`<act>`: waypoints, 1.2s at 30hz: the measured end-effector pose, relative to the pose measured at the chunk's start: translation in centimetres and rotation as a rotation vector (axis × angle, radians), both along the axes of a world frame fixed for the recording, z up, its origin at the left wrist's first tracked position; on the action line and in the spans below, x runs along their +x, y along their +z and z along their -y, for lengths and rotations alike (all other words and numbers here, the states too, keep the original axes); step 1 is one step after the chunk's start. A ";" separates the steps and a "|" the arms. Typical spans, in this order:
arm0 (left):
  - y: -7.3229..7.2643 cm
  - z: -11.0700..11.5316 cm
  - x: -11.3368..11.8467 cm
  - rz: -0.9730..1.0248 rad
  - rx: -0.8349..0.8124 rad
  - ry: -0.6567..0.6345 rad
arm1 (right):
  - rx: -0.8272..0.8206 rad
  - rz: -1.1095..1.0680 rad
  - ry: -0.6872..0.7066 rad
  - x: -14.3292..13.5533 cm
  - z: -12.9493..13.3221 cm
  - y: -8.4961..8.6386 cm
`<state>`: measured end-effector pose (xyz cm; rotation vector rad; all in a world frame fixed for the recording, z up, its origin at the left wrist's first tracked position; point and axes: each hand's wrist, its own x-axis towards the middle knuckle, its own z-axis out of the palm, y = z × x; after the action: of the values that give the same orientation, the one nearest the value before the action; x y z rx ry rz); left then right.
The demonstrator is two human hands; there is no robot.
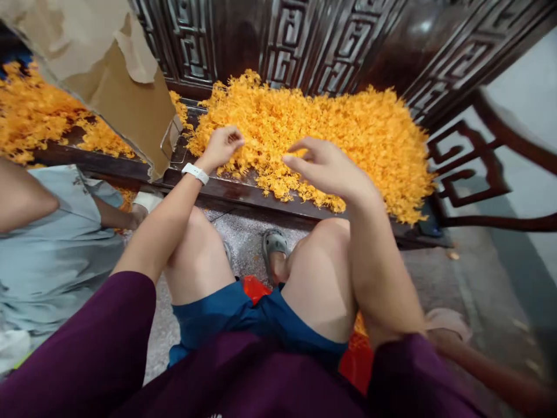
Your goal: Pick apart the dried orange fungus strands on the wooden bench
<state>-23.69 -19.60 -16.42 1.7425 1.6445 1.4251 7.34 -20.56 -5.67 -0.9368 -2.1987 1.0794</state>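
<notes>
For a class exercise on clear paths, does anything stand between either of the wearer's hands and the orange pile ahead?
Nothing visible does. The left hand and right hand are both at the near side of the pile. The cardboard stands left of them, not between.

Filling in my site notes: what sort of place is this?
Probably a home's sitting room, though I can't be sure: it has a carved dark-wood bench piled with small orange pieces, a speckled floor, and a grey slip-on clog.
</notes>
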 end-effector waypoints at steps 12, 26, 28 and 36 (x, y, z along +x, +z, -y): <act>0.0 -4.8 3.0 0.449 0.149 0.048 | -0.548 -0.191 -0.008 -12.1 -8.0 -5.2; -3.3 -8.0 2.5 0.107 0.082 -0.014 | -0.517 -0.732 -0.479 -9.0 -13.6 -5.2; -3.3 -8.2 2.1 0.093 0.072 -0.005 | -0.523 -0.791 -0.495 -8.3 -13.8 -4.9; -3.5 -7.5 1.4 -0.112 0.058 0.022 | -0.601 -0.970 -0.562 -7.3 -14.2 -4.2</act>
<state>-22.31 -12.12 -19.95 1.8728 1.6994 1.4216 0.01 -6.36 -9.89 -0.8929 -0.7788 1.4866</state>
